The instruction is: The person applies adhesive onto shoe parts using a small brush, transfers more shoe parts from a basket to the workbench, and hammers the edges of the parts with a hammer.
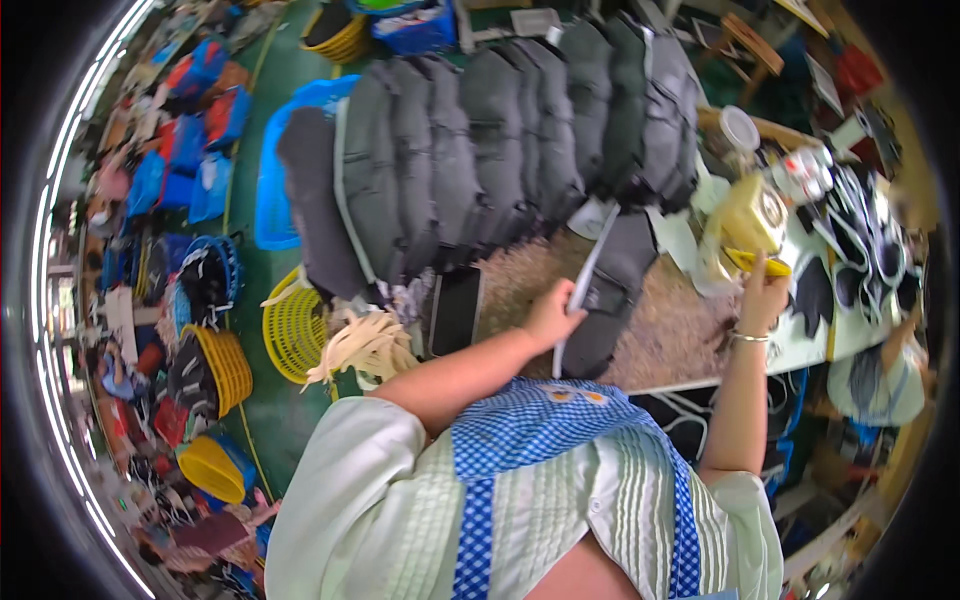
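Observation:
My left hand [553, 315] is closed on the pale edge strip of a dark grey padded panel [612, 290], which lies on the worktable in front of me. To the right, my right hand [762, 300] is raised with its fingers closed at a bright yellow piece [757, 263] by the side of a pale yellow jug [752, 215]. Whether that piece is a separate tool or part of the jug's rim, I cannot tell. A long row of similar dark padded pieces [480, 150] stands upright across the far side of the table.
A dark phone [455, 312] lies beside cream-coloured strips [365, 345] at the left edge. Beyond are a yellow basket [295, 325] and a blue tub [275, 190]. White straps [868, 235], clear bottles [803, 172] and a tape roll [739, 130] sit at right.

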`<action>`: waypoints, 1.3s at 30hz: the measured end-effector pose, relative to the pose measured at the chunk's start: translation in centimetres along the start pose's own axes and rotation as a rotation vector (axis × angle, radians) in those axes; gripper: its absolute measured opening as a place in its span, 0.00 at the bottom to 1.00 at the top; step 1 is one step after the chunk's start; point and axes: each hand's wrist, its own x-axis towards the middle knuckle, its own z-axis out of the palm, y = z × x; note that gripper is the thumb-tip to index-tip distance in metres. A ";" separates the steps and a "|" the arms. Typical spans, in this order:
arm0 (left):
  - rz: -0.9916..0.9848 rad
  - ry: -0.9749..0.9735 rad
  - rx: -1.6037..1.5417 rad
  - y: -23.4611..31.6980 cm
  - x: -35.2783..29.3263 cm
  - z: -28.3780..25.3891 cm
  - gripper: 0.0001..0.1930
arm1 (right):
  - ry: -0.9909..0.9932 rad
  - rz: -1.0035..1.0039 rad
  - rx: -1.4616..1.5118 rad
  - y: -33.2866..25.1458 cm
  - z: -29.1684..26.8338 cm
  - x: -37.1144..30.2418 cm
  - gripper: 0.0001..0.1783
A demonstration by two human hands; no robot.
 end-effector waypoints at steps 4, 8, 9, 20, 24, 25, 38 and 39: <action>0.237 0.049 0.116 6.7 -2.9 -0.7 0.09 | -0.181 -0.168 -0.491 0.9 1.1 2.6 0.35; 0.435 0.243 0.137 13.7 -5.4 -6.7 0.10 | 0.012 -0.150 -0.476 -1.5 0.0 1.0 0.40; 0.440 0.319 0.105 15.4 -6.0 -8.9 0.09 | 0.018 -0.115 -0.448 -1.5 -0.2 0.1 0.38; 0.484 0.982 0.618 14.0 -7.5 -27.6 0.13 | -0.417 -0.254 -0.217 -0.2 2.0 -12.0 0.30; 0.314 1.042 0.649 14.9 -9.3 -30.7 0.17 | -0.339 -0.128 -0.131 -3.2 -0.8 -13.4 0.29; 0.398 1.135 0.715 14.9 -10.1 -31.4 0.18 | -0.330 -0.159 -0.166 -5.1 -1.9 -13.9 0.28; 0.584 0.843 0.343 20.3 -5.7 -29.2 0.20 | 0.306 0.237 -0.605 2.5 -28.4 -30.5 0.21; 0.685 0.822 0.445 21.3 -4.5 -27.6 0.20 | 0.432 0.428 -0.680 3.8 -31.6 -35.3 0.20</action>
